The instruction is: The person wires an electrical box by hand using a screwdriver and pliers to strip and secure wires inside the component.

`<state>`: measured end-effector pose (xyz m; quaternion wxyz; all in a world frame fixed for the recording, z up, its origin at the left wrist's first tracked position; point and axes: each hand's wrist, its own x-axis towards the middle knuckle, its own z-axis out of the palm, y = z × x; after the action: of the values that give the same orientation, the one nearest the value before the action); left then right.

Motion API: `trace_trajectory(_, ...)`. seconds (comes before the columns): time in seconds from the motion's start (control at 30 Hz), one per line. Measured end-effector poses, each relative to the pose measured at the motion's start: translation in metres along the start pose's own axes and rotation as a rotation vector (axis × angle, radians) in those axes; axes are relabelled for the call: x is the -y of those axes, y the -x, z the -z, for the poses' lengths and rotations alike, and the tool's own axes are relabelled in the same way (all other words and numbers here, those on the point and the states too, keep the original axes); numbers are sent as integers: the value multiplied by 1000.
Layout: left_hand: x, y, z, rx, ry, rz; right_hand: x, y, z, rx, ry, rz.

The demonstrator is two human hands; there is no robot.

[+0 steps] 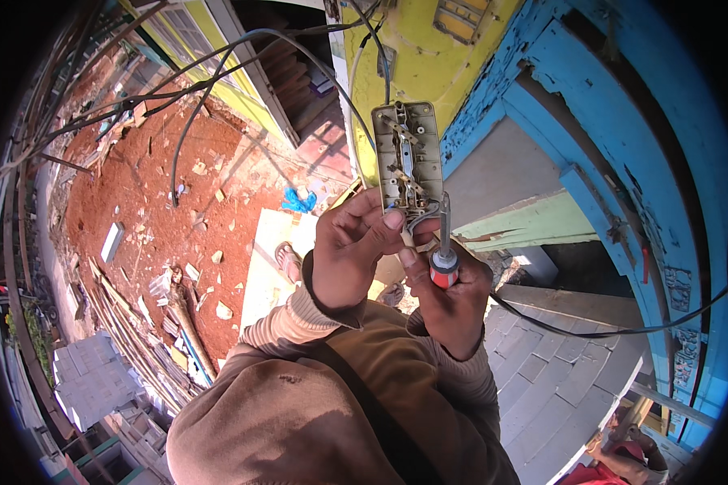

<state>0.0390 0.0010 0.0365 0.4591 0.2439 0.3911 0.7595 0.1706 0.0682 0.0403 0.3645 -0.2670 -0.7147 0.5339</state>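
An opened power strip (408,153), its pale housing showing metal contact strips and screws inside, is held up in front of me. My left hand (348,255) is closed around its lower end, the thumb near the wires. Short grey wires (425,214) come out at that end, beside the fingertips of both hands. In my right hand (453,303) is a screwdriver (445,271) with a red and pale handle, its metal shaft pointing up alongside the strip. The right thumb and fingers also sit close to a pale cable end (408,238); whether they pinch it, I cannot tell.
Black cables (210,81) hang across the upper left, and another (598,333) runs to the right. Blue peeling woodwork (655,121) stands at right, a yellow wall (412,48) ahead. Red soil (162,178) holds rubble and sticks. A person in red (623,465) shows at lower right.
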Motion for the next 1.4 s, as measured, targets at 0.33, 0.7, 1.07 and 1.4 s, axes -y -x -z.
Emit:
trace_trajectory(0.33, 4, 3, 3, 26, 224, 9, 4, 6, 2, 2, -11, -113)
trace_trajectory(0.7, 11, 4, 7, 186, 294, -164, 19, 4, 1, 13, -199, -190)
trace_trajectory(1.07, 18, 2, 11, 93, 190, -209, 13, 4, 7, 17, -71, -153)
trace_trajectory(1.4, 11, -14, 6, 243, 418, -130, 8, -10, 30, 213, -390, -357)
